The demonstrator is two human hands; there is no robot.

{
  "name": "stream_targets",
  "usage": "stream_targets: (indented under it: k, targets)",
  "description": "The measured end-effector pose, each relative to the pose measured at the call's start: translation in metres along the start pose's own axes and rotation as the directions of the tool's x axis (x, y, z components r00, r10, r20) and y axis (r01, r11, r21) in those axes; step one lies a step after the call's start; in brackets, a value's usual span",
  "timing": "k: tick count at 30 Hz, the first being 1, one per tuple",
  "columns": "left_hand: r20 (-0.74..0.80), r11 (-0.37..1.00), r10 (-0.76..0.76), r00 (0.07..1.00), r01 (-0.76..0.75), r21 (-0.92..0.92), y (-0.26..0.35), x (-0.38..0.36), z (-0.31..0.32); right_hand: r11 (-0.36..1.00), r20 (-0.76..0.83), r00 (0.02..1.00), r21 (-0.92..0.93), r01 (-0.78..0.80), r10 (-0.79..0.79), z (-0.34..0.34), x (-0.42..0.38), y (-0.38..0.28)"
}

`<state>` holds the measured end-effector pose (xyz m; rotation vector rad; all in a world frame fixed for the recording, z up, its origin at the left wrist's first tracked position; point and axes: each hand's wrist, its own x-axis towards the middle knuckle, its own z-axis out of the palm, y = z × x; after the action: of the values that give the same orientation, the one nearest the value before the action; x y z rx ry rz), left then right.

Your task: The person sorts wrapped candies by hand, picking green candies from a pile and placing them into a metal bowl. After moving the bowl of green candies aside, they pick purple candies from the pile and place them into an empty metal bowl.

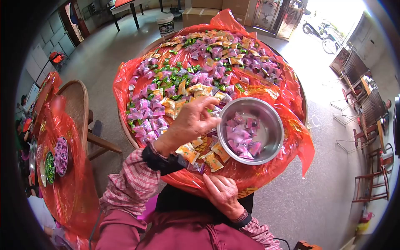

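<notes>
My left hand (189, 123) hovers over the wrapped pieces just left of a metal bowl (273, 143). Its fingers are bent and apart, the thumb points at the bowl's rim, and nothing shows between them. Inside the bowl lie several small purple-wrapped packets (241, 139). My right hand (223, 192) rests with fingers stretched out on the near edge of the red plastic sheet (287, 133), holding nothing. Orange-and-white packets (188, 153) lie between my hands, while green-wrapped pieces (166, 75) and more purple packets (143, 110) spread across the round table.
At the left, another round table (77, 98) with red plastic carries a bowl of purple packets (61, 156) and a bowl of green pieces (50, 166). Wooden chairs (371, 183) line the right wall. A white bucket (165, 24) and cardboard boxes (200, 16) stand behind.
</notes>
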<state>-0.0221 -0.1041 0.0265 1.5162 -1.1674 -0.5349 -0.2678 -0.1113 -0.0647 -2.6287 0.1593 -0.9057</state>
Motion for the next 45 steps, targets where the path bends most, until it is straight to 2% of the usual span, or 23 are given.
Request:
stream_targets:
  k: [3, 6, 7, 10, 12, 13, 15, 17, 19, 21, 22, 23, 25, 27, 29, 30, 32, 33, 35, 36, 37, 45]
  targets:
    - [-0.113, 0.890, 0.104, 0.988, -0.042, 0.455, -0.015, -0.012, -0.043, 1.000, -0.001, 1.000, 0.007, 0.005, -0.005, 0.000, 0.000, -0.001]
    - [-0.215, 0.697, 0.185, 0.959, 0.027, 0.717, -0.054, -0.030, -0.094, 1.000, -0.014, 1.000, -0.004, 0.021, -0.021, 0.001, 0.002, -0.001]
    - [-0.236, 0.669, 0.129, 0.963, 0.092, 0.738, -0.058, -0.034, -0.107, 1.000, -0.021, 0.999, -0.008, 0.029, -0.029, 0.001, 0.002, -0.001]
    - [-0.244, 0.585, 0.095, 0.965, 0.144, 0.798, -0.076, -0.046, -0.129, 1.000, -0.010, 1.000, -0.005, 0.029, -0.030, 0.002, 0.002, 0.000]
    - [-0.195, 0.455, -0.018, 0.981, 0.181, 0.872, -0.082, -0.049, -0.127, 1.000, 0.000, 1.000, -0.019, 0.016, -0.016, 0.003, 0.002, -0.001]
    - [-0.189, 0.463, -0.015, 0.982, 0.175, 0.869, -0.084, -0.050, -0.126, 1.000, 0.001, 1.000, -0.028, 0.012, -0.012, 0.004, 0.002, -0.002]
    - [-0.043, 0.438, -0.028, 0.999, 0.051, 0.897, -0.087, -0.048, -0.117, 1.000, -0.003, 1.000, -0.023, 0.014, -0.014, 0.003, 0.001, -0.001]
    - [0.004, 0.481, -0.057, 0.998, 0.024, 0.876, -0.084, -0.044, -0.109, 0.999, -0.004, 1.000, -0.045, -0.010, 0.010, 0.000, 0.000, -0.002]
    - [0.056, 0.600, -0.047, 0.997, -0.017, 0.800, -0.074, -0.044, -0.102, 1.000, -0.003, 1.000, -0.015, 0.001, -0.001, 0.001, 0.001, -0.002]
    - [0.221, 0.771, -0.096, 0.971, -0.068, 0.633, -0.062, -0.042, -0.101, 1.000, -0.010, 1.000, 0.008, 0.003, -0.003, 0.001, 0.003, -0.004]
    - [0.208, 0.868, -0.114, 0.971, -0.005, 0.497, -0.054, -0.046, -0.098, 1.000, -0.010, 1.000, -0.002, -0.001, 0.001, 0.001, 0.002, -0.004]
    - [0.155, 0.908, -0.247, 0.957, 0.172, 0.383, -0.040, -0.050, -0.094, 1.000, -0.010, 1.000, -0.013, -0.003, 0.003, 0.001, 0.002, -0.004]
    - [0.055, 0.954, -0.129, 0.990, 0.108, 0.279, -0.046, -0.055, -0.100, 1.000, -0.018, 1.000, -0.003, 0.007, -0.007, 0.003, 0.002, -0.004]
    - [-0.079, 0.940, -0.016, 0.997, 0.042, 0.337, -0.056, -0.056, -0.110, 1.000, -0.021, 1.000, -0.010, 0.009, -0.010, 0.002, 0.003, -0.003]
    - [-0.161, 0.936, -0.131, 0.978, 0.175, 0.306, -0.055, -0.058, -0.115, 1.000, -0.018, 1.000, -0.010, 0.009, -0.009, 0.002, 0.002, -0.003]
    - [-0.161, 0.935, -0.131, 0.978, 0.176, 0.308, -0.052, -0.057, -0.115, 1.000, -0.011, 1.000, -0.011, 0.000, 0.000, 0.002, 0.001, -0.003]
    - [-0.011, 0.860, -0.227, 0.974, 0.205, 0.467, -0.045, -0.056, -0.112, 1.000, -0.003, 1.000, -0.010, -0.013, 0.013, 0.004, 0.000, -0.004]
    - [-0.008, 0.861, -0.228, 0.974, 0.205, 0.466, -0.046, -0.057, -0.111, 1.000, -0.013, 1.000, -0.012, -0.001, 0.001, 0.004, 0.000, -0.004]
    - [0.129, 0.762, -0.130, 0.983, 0.016, 0.647, -0.054, -0.054, -0.102, 0.999, -0.023, 1.000, -0.036, 0.002, -0.003, 0.003, 0.001, -0.002]
    - [0.183, 0.715, -0.031, 0.983, -0.106, 0.691, -0.063, -0.055, -0.100, 1.000, -0.016, 1.000, -0.024, 0.005, -0.006, 0.003, 0.001, -0.003]
    - [0.247, 0.691, -0.031, 0.969, -0.158, 0.705, -0.071, -0.055, -0.100, 1.000, -0.010, 1.000, -0.018, 0.003, -0.003, 0.002, 0.001, -0.003]
    - [0.306, 0.663, -0.051, 0.951, -0.198, 0.722, -0.082, -0.061, -0.104, 1.000, -0.076, 0.997, 0.011, 0.013, -0.012, 0.006, -0.005, 0.001]
